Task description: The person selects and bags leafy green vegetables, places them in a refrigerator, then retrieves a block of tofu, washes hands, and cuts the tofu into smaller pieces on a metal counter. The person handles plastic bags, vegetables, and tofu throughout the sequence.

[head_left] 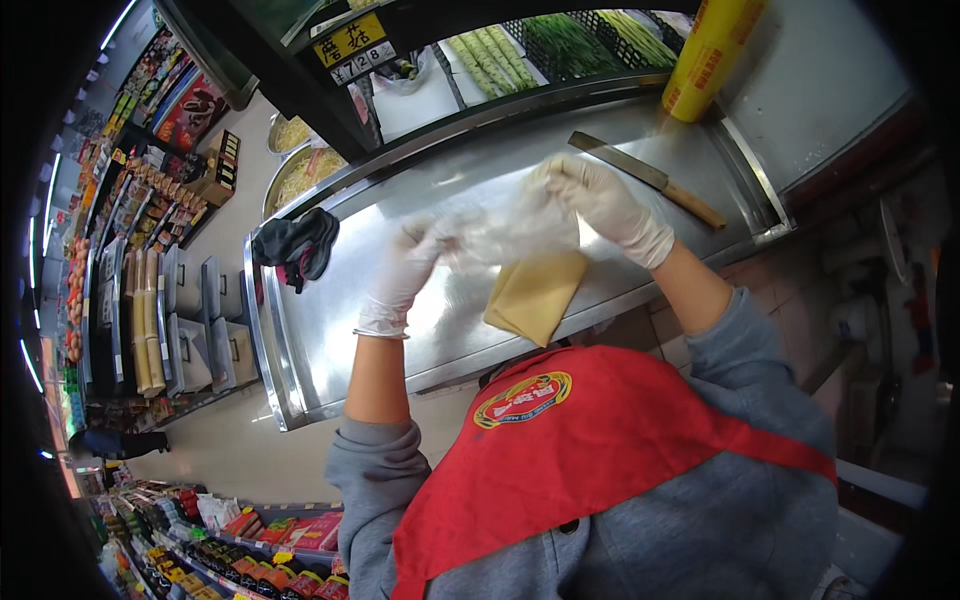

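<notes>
A thin clear plastic bag [499,232], blurred by motion, is stretched between my two hands above a steel worktable [337,322]. My left hand [409,266], in a white disposable glove, grips the bag's left end. At its upper right end, my right hand [596,199], gloved the same way, pinches the film with bent fingers. Just under the bag, near the table's front edge, lies a folded stack of pale yellow sheets [538,296], which look like tofu skin. Whether the bag touches them I cannot tell.
A long-bladed knife [649,178] with a wooden handle lies beyond my right hand. A yellow printed roll [709,64] stands at the back right. Dark crumpled gloves or cloth [296,246] lie at the left end. Behind are vegetable crates [570,45]; basins of sprouts [307,176] stand to the left.
</notes>
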`<state>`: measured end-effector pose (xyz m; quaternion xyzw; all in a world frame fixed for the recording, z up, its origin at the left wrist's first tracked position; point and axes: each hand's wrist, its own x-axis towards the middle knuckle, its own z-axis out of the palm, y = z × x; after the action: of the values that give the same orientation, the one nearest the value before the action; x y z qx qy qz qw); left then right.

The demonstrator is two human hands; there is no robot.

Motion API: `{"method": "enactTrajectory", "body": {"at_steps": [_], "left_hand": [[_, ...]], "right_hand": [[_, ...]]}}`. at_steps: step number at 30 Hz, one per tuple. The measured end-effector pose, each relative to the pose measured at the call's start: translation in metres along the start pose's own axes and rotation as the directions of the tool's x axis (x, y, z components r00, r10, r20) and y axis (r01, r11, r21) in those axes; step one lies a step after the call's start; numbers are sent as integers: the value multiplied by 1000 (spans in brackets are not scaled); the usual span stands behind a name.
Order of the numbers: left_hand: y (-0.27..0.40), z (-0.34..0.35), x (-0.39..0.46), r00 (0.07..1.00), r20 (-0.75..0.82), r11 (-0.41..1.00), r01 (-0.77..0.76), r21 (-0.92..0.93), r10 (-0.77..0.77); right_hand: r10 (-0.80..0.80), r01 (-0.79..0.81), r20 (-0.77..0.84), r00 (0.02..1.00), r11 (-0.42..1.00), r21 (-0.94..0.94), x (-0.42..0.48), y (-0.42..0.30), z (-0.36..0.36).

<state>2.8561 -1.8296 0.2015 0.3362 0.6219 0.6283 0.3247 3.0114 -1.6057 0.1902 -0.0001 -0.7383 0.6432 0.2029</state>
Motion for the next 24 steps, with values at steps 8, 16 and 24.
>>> {"method": "enactTrajectory", "body": {"at_steps": [8,16,24], "left_hand": [[68,-75,-4,828,-264,826,-354,439,495],[-15,-186,-123,813,32,-250,141,958,581],[-24,-166,-179,952,-288,-88,280,956,-100]], "right_hand": [[-146,140,-19,989,971,-194,26,-32,-6],[24,231,341,940,691,-685,-51,28,21],[3,487,559,829,488,-725,-49,24,49]]}}
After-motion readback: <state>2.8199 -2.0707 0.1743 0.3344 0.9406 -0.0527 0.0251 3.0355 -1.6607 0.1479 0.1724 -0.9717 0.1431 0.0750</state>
